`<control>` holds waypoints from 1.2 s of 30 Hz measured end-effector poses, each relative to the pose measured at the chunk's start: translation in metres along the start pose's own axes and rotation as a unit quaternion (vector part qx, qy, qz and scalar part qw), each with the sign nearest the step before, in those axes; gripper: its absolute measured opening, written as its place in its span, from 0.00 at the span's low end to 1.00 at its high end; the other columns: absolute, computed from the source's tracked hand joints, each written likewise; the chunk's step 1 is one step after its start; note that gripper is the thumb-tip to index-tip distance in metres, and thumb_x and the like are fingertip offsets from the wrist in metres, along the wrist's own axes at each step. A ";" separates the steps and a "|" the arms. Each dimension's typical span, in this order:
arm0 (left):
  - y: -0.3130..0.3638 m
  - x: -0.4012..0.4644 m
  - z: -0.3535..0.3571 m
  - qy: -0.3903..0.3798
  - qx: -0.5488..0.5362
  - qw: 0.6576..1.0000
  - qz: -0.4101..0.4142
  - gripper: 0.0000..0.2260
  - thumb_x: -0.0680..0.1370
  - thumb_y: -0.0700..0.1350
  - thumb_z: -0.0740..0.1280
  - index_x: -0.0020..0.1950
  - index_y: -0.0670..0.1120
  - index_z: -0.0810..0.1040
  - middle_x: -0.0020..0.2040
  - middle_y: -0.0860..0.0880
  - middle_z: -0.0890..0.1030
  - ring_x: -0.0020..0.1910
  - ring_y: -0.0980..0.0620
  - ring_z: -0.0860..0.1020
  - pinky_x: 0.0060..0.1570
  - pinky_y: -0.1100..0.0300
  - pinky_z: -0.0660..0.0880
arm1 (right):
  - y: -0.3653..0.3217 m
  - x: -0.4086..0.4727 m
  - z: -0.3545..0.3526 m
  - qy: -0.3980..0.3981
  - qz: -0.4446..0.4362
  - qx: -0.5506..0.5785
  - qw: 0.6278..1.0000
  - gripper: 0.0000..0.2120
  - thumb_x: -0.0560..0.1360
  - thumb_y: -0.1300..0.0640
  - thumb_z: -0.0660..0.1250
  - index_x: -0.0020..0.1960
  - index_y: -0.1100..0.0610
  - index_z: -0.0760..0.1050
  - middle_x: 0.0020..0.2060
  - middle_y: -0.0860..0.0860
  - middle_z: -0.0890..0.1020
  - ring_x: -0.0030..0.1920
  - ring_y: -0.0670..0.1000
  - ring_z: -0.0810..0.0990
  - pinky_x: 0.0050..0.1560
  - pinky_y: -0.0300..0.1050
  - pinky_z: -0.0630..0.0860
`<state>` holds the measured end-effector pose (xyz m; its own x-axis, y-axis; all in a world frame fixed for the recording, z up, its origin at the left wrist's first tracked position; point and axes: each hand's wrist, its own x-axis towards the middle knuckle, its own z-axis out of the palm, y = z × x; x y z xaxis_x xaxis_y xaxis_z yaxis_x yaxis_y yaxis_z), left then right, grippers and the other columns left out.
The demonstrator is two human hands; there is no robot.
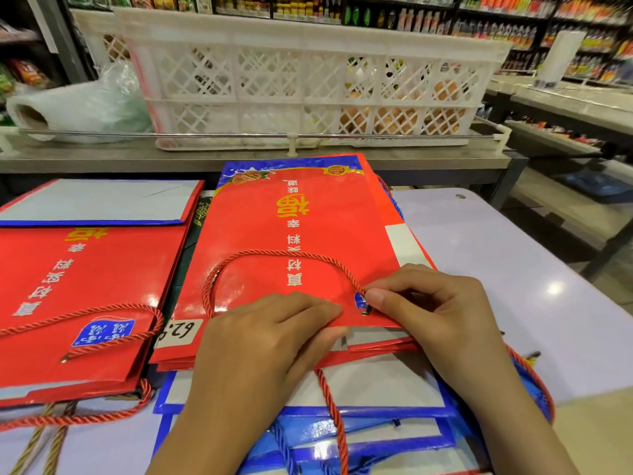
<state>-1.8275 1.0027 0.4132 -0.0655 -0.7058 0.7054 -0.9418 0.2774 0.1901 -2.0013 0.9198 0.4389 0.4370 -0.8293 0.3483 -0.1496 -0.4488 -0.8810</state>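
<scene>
Head view: desk (496, 269) carries flat red paper bag (260, 234) at centre, judged light, stiff, glossy-slick; left grip (267, 334) pinches its 6 o'clock edge, right grip (431, 303) pinches the cord handle (274, 253) at its 3 o'clock eyelet, likeliest hold.

From my feed, the top bag (298, 217) lies flat on a stack of bags (376, 389), which sits on the counter (513, 269). The left hand (267, 337) grips the bag's near edge. The right hand (435, 310), just beside it, pinches the end of the cord handle (274, 253) lying on the bag. A second pile (78, 286) lies just left. Behind, a ledge (239, 159) carries a crate (308, 80), with a roll of plastic bags (68, 108) to its left.
</scene>
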 end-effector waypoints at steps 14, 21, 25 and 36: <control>-0.001 -0.001 0.001 -0.010 0.004 1.000 0.018 0.16 0.80 0.57 0.59 0.50 0.52 0.85 0.44 0.58 0.83 0.39 0.57 0.81 0.33 0.61 0.75 | 0.002 0.000 0.002 -0.003 0.018 -0.020 1.000 0.09 0.65 0.48 0.69 0.39 0.52 0.83 0.36 0.44 0.84 0.41 0.46 0.82 0.41 0.36 0.77; -0.001 -0.002 0.001 -0.012 0.012 1.000 0.012 0.16 0.79 0.57 0.59 0.50 0.52 0.85 0.44 0.58 0.83 0.39 0.57 0.81 0.35 0.62 0.73 | 0.007 0.001 0.002 -0.017 0.002 -0.053 0.998 0.08 0.67 0.48 0.75 0.39 0.52 0.83 0.37 0.43 0.83 0.43 0.46 0.81 0.43 0.37 0.76; 0.000 -0.003 0.002 0.001 0.005 1.000 0.001 0.17 0.80 0.57 0.59 0.49 0.52 0.85 0.44 0.58 0.83 0.39 0.57 0.81 0.35 0.62 0.72 | 0.010 0.001 0.003 -0.023 -0.028 -0.076 0.996 0.06 0.69 0.49 0.70 0.38 0.50 0.83 0.37 0.44 0.82 0.45 0.47 0.80 0.44 0.36 0.75; 0.001 -0.005 0.000 0.054 0.017 0.998 -0.028 0.15 0.80 0.54 0.61 0.45 0.49 0.84 0.40 0.54 0.83 0.37 0.52 0.81 0.33 0.55 0.75 | 0.010 -0.003 0.003 -0.051 -0.104 -0.122 0.986 0.12 0.69 0.51 0.62 0.48 0.48 0.82 0.45 0.41 0.80 0.50 0.45 0.79 0.49 0.31 0.73</control>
<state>-1.8286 1.0063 0.4099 0.0215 -0.6447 0.7642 -0.9535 0.2167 0.2096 -2.0010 0.9190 0.4280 0.5655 -0.6789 0.4683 -0.2509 -0.6825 -0.6864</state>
